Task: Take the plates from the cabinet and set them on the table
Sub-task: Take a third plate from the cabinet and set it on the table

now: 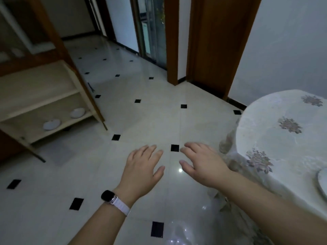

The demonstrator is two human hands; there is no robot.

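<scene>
Both hands' grip wide and empty, left hand [141, 167], right hand [203, 163], 2 plates [77, 113] flat in cabinet [44, 101]

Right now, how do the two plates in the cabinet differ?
The left plate sits nearer the shelf's front edge; the right plate lies farther back, closer to the cabinet's open door side. The left plate looks slightly larger. Both are white, round, flat on the bottom shelf.

Both hands, the left hand [141, 167] and the right hand [203, 163], are empty, fingers [152, 151] spread, palms down over the tiled floor [145, 117]. Two plates [77, 113] lie on the bottom shelf of the open cabinet [40, 96] at left. Another plate [322, 181] sits at the edge of the cloth-covered counter [283, 138] at right.
</scene>
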